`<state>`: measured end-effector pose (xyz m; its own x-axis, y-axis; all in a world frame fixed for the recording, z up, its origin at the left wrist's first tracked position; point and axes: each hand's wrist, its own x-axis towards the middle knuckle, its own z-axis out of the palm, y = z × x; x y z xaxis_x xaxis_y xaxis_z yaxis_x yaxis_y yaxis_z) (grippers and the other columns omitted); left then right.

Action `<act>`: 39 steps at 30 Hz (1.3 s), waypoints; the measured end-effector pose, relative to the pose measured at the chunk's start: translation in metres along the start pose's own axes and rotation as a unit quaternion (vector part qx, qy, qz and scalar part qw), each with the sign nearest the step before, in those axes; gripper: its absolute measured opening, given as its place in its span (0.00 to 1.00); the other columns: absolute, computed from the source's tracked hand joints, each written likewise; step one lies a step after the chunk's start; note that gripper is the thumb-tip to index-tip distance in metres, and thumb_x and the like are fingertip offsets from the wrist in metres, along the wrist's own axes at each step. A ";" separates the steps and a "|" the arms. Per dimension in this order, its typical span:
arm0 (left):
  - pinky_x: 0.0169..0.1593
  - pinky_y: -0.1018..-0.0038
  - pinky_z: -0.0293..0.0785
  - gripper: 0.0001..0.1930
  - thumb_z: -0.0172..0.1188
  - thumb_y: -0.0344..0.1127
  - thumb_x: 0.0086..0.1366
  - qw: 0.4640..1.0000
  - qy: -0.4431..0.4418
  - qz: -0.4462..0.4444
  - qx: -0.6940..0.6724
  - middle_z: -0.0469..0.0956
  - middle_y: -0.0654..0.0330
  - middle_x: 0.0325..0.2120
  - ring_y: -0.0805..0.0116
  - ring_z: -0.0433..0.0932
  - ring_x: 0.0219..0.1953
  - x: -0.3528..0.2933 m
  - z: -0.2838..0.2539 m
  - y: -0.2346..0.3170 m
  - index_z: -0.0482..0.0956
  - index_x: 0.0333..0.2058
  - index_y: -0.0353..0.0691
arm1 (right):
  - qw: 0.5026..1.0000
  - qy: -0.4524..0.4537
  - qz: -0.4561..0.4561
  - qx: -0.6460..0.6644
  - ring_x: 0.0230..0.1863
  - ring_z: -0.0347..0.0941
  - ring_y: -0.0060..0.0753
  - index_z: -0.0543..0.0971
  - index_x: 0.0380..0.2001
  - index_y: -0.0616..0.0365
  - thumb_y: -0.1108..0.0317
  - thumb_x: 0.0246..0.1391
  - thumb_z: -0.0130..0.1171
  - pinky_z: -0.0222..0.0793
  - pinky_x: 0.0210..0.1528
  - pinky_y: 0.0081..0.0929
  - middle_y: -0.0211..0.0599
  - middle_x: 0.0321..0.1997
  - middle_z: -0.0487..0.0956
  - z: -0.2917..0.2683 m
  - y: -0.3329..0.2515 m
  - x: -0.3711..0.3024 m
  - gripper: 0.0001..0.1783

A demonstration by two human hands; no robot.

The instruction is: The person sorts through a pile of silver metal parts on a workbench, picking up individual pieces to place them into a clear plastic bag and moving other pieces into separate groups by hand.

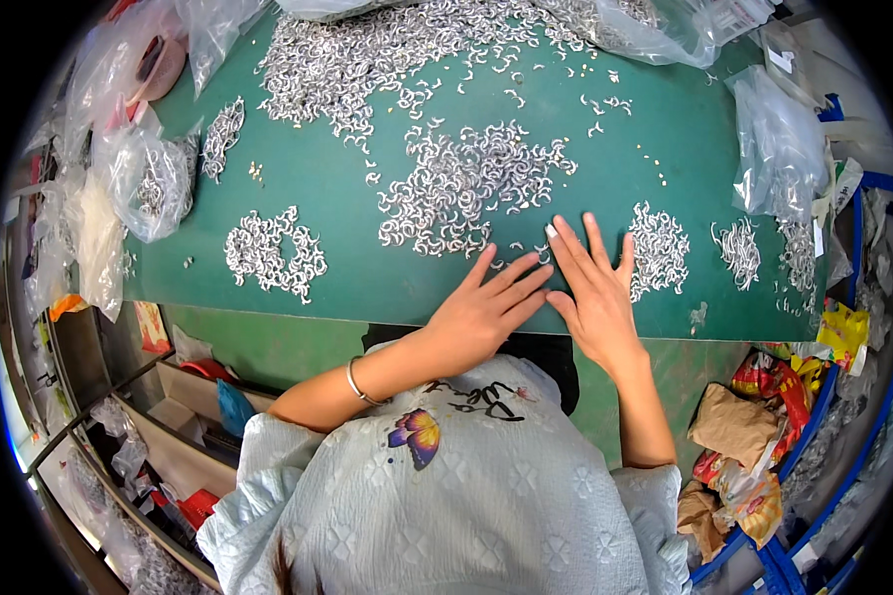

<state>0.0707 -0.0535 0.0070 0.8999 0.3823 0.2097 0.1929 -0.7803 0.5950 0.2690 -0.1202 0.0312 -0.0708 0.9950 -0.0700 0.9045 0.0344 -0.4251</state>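
Note:
Small curved silvery metal pieces lie over a green table [357,238] in separate heaps. My left hand [484,305] rests near the table's front edge, fingers spread, its tips just below the middle heap [466,183]. Beside it, my right hand [597,293] lies with fingers stretched out, its little-finger side next to the right heap [660,253]. A few loose curved pieces [516,247] sit between the fingertips of both hands. Neither hand grips anything that I can see; what lies under the palms is hidden.
The largest heap [367,59] spreads along the far side. A ring-shaped heap [273,253] lies left, a small pile [737,251] right. Clear plastic bags [779,139] hang over both table ends. A shelf unit [169,416] stands lower left, crumpled paper bags [734,426] lower right.

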 end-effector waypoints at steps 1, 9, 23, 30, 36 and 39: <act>0.67 0.40 0.47 0.26 0.57 0.22 0.52 1.000 -0.008 0.007 0.018 0.66 0.52 0.63 0.53 0.61 0.67 -0.001 0.002 0.000 0.73 0.53 0.35 | 0.999 -0.004 0.005 -0.032 0.75 0.47 0.47 0.64 0.65 0.56 0.63 0.53 0.60 0.30 0.71 0.63 0.32 0.72 0.60 -0.004 0.000 -0.001 0.36; 0.67 0.41 0.47 0.26 0.57 0.22 0.50 1.000 -0.019 -0.006 0.010 0.64 0.50 0.63 0.53 0.59 0.68 0.012 0.003 0.004 0.73 0.52 0.33 | 1.000 0.006 -0.003 0.021 0.75 0.47 0.46 0.65 0.64 0.58 0.63 0.53 0.59 0.30 0.71 0.63 0.33 0.71 0.61 -0.001 0.007 -0.007 0.35; 0.67 0.44 0.52 0.23 0.59 0.22 0.51 0.999 -0.003 -0.004 -0.032 0.71 0.53 0.58 0.54 0.65 0.65 -0.009 -0.006 -0.004 0.77 0.49 0.35 | 1.000 0.021 0.014 0.011 0.75 0.47 0.46 0.67 0.63 0.54 0.62 0.48 0.64 0.29 0.70 0.67 0.30 0.71 0.62 -0.009 0.007 -0.010 0.37; 0.67 0.45 0.55 0.22 0.60 0.22 0.51 0.999 0.010 -0.002 -0.053 0.72 0.54 0.57 0.53 0.66 0.64 -0.012 -0.001 -0.003 0.77 0.49 0.36 | 1.000 -0.011 -0.015 -0.021 0.75 0.43 0.48 0.67 0.64 0.53 0.58 0.46 0.66 0.32 0.68 0.72 0.26 0.72 0.60 -0.002 0.000 -0.006 0.40; 0.67 0.46 0.55 0.22 0.59 0.20 0.51 0.998 0.021 0.003 -0.067 0.73 0.54 0.56 0.53 0.66 0.64 -0.009 0.000 -0.003 0.78 0.48 0.35 | 0.999 -0.034 -0.023 -0.007 0.76 0.43 0.49 0.67 0.64 0.53 0.57 0.45 0.66 0.31 0.68 0.71 0.26 0.72 0.59 0.000 -0.006 -0.005 0.41; 0.67 0.46 0.55 0.22 0.59 0.20 0.51 0.998 0.016 -0.003 -0.067 0.74 0.54 0.56 0.53 0.67 0.64 -0.009 -0.005 -0.002 0.78 0.48 0.34 | 0.998 0.017 0.023 -0.059 0.76 0.42 0.50 0.67 0.64 0.53 0.57 0.48 0.64 0.31 0.68 0.72 0.26 0.72 0.59 -0.009 0.009 -0.005 0.39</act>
<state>0.0603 -0.0529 0.0075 0.8853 0.4039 0.2304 0.1417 -0.7062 0.6937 0.2808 -0.1246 0.0360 -0.0165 0.9983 -0.0553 0.9501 -0.0016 -0.3119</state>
